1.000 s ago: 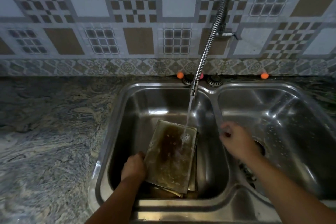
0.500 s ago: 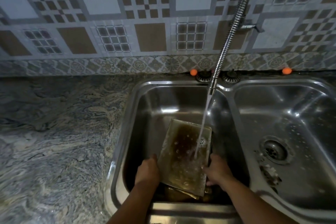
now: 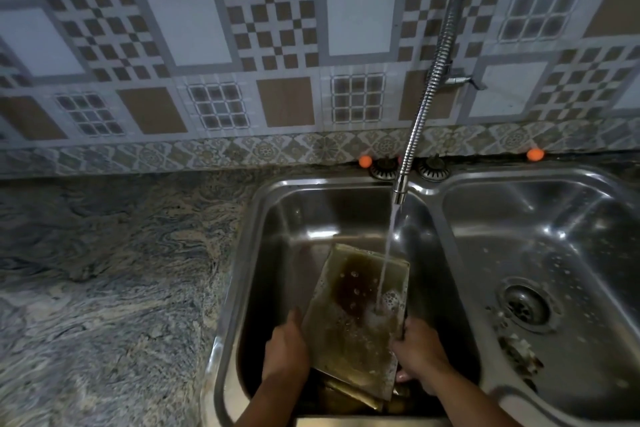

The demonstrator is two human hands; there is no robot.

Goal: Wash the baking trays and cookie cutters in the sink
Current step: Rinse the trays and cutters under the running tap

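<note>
Far left is the marbled stone surface (image 3: 104,270), bare where it shows, running up to the patterned tile wall (image 3: 194,45). Next comes the double steel sink (image 3: 429,204); you're working in its left basin (image 3: 273,253). Your left hand (image 3: 285,347) grips the left long edge of the baking tray (image 3: 353,340), thumb up along the rim, fingers hidden behind it. The tray is tilted, far end higher and leaning toward the back of the basin, near end down low. Its face is stained dark brown in the middle, with bubbles and foam on it. Under its near end you can see at least one more tray (image 3: 349,392) lying in the basin bottom; can't tell how many. The flexible coiled faucet (image 3: 426,97) comes down from the wall, and its water stream (image 3: 388,253) lands on the right part of the tray face, foaming where it hits. Your right hand (image 3: 420,354) clasps the tray's right edge near the lower corner, fingers wrapped under. So both hands are grasping the same tray, one per side. Two small orange balls (image 3: 365,160) sit on the back ledge by the wall. The right basin (image 3: 554,253) is wet with droplets, drain strainer (image 3: 526,303) visible, some scraps of debris just in front of it.
</note>
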